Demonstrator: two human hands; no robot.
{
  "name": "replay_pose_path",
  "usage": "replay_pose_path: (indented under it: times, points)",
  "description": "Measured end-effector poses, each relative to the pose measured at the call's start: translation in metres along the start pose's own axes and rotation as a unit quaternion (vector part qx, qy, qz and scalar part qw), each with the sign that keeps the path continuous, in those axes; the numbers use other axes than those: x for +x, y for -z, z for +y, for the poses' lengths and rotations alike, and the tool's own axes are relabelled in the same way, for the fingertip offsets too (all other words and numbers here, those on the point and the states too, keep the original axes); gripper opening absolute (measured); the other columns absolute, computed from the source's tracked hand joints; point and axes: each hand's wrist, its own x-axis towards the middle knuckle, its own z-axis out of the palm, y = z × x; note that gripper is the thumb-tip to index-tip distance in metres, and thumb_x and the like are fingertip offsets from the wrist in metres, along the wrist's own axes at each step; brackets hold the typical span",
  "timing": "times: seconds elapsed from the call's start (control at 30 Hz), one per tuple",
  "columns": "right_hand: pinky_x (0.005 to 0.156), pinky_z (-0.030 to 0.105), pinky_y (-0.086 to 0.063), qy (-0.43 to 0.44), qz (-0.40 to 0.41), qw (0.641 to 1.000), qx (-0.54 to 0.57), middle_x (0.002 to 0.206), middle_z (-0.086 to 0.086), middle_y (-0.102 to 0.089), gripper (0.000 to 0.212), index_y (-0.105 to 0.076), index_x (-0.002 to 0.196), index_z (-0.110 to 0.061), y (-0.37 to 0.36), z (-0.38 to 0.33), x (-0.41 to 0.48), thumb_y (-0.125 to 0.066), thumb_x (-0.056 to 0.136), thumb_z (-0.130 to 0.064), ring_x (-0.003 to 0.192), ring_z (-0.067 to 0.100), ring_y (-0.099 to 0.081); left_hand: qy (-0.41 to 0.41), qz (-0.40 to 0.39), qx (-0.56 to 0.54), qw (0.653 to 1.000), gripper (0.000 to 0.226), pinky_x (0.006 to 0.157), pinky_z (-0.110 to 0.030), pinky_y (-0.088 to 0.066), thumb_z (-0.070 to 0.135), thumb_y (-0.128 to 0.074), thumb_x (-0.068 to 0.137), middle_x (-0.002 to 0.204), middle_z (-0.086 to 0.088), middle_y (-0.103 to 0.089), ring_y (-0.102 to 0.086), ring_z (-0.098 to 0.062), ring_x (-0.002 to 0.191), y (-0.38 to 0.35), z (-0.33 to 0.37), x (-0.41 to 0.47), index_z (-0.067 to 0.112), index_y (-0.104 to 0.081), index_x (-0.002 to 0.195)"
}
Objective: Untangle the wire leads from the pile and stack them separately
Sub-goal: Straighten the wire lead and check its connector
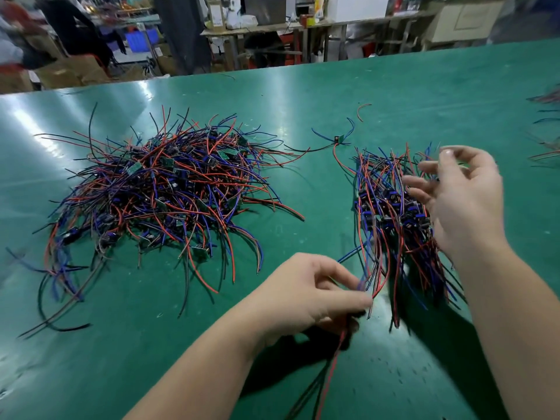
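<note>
A wire lead (332, 369) is pinched in the curled fingers of the left hand (306, 294) near the bench's (303, 95) near edge. The right hand (463, 204) (fingers loosely spread, nothing gripped) is held over the sorted stack (391, 225) toward the right edge. The tangled pile (163, 189) is seen toward the left edge.

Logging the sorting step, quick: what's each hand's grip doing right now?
Left hand: pinching a few wire leads.
Right hand: open, fingers loosely spread over the sorted stack, holding nothing visible.

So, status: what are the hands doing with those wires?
Left hand pinches a wire lead. Right hand open over sorted stack. Tangled pile apart, nothing blocking.
</note>
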Motion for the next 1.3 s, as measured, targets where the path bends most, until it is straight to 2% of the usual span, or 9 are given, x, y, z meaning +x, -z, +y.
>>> replay_pose_path:
  times: [0.1,0.2,0.37,0.47,0.57,0.73,0.9,1.03,1.3]
  points:
    - [0.054,0.021,-0.044,0.020,0.000,1.000,-0.007,0.093,0.004,-0.052,0.014,-0.045,0.091,-0.026,-0.003,0.000,-0.003,-0.043,0.098,-0.014,0.059,0.009,-0.057,-0.024,0.084,-0.086,0.993,0.017,0.058,-0.028,-0.057,0.010,-0.073,0.080,0.071,-0.007,-0.071,-0.068,-0.018,0.058,0.008,0.004,0.004,0.005,-0.063,0.093]
    - [0.056,0.023,-0.045,0.045,-0.147,0.985,-0.075,0.081,0.003,-0.059,0.016,-0.056,0.085,-0.022,-0.009,0.004,-0.016,-0.055,0.090,-0.007,0.056,0.010,-0.057,-0.062,0.161,-0.144,0.974,0.024,0.050,-0.022,-0.054,0.013,-0.072,0.076,0.073,-0.009,-0.071,-0.068,-0.017,0.056,0.017,0.006,0.007,0.003,-0.062,0.096]
    - [0.062,0.020,-0.048,0.121,-0.432,0.855,-0.259,0.082,-0.010,-0.064,0.025,-0.066,0.088,-0.027,-0.021,0.014,-0.049,-0.082,0.072,-0.017,0.065,0.010,-0.060,-0.094,0.205,-0.159,0.961,0.023,0.051,-0.020,-0.055,0.024,-0.067,0.075,0.070,-0.003,-0.072,-0.065,-0.012,0.054,0.023,0.005,0.011,0.007,-0.066,0.090]
    - [0.064,0.027,-0.051,0.180,-0.415,0.840,-0.301,0.074,-0.006,-0.064,0.025,-0.067,0.087,-0.029,-0.023,0.016,-0.055,-0.082,0.071,-0.019,0.065,0.012,-0.061,-0.098,0.199,-0.147,0.964,0.014,0.049,-0.020,-0.052,0.018,-0.059,0.090,0.069,-0.001,-0.069,-0.060,-0.009,0.051,0.022,0.004,0.012,0.007,-0.067,0.092]
    - [0.069,0.030,-0.055,0.148,-0.365,0.875,-0.281,0.075,-0.006,-0.070,0.019,-0.070,0.088,-0.024,-0.019,0.013,-0.045,-0.080,0.074,-0.017,0.067,0.013,-0.065,-0.089,0.207,-0.140,0.964,0.014,0.051,-0.022,-0.054,0.018,-0.056,0.094,0.077,-0.004,-0.073,-0.068,-0.017,0.059,0.022,0.006,0.013,0.011,-0.068,0.093]
    - [0.058,0.018,-0.048,0.145,-0.131,0.930,-0.312,0.082,0.004,-0.070,0.017,-0.072,0.092,-0.020,0.005,0.001,-0.006,-0.077,0.077,-0.018,0.058,0.003,-0.063,-0.093,0.302,-0.079,0.945,0.013,0.053,-0.023,-0.055,0.017,-0.059,0.092,0.080,-0.004,-0.074,-0.071,-0.017,0.066,0.031,0.005,0.015,0.013,-0.069,0.085]
    - [0.073,0.023,-0.042,0.162,-0.009,0.867,-0.472,0.078,0.003,-0.065,0.017,-0.073,0.092,-0.014,0.030,-0.004,0.020,-0.074,0.075,-0.015,0.073,0.018,-0.062,-0.155,0.445,0.296,0.831,0.008,0.074,-0.021,-0.046,0.023,-0.062,0.085,0.086,0.013,-0.066,-0.059,-0.005,0.072,0.051,-0.006,0.012,0.029,-0.068,0.085]
    - [0.068,0.027,-0.039,0.069,-0.052,0.794,-0.601,0.085,0.013,-0.067,0.013,-0.072,0.083,-0.012,0.041,0.010,0.029,-0.076,0.071,-0.007,0.082,0.030,-0.061,-0.037,0.430,0.469,0.771,0.023,0.096,-0.039,-0.031,0.033,-0.059,0.085,0.118,0.009,-0.057,-0.048,-0.019,0.111,0.057,-0.012,0.012,0.033,-0.067,0.107]
    - [0.070,0.028,-0.038,0.111,-0.071,0.786,-0.604,0.083,0.013,-0.069,0.010,-0.075,0.084,-0.011,0.030,0.009,0.020,-0.067,0.081,-0.016,0.081,0.027,-0.055,-0.041,0.368,0.474,0.799,0.025,0.096,-0.033,-0.042,0.019,-0.057,0.090,0.114,-0.004,-0.063,-0.055,-0.021,0.110,0.062,-0.016,0.015,0.015,-0.067,0.113]
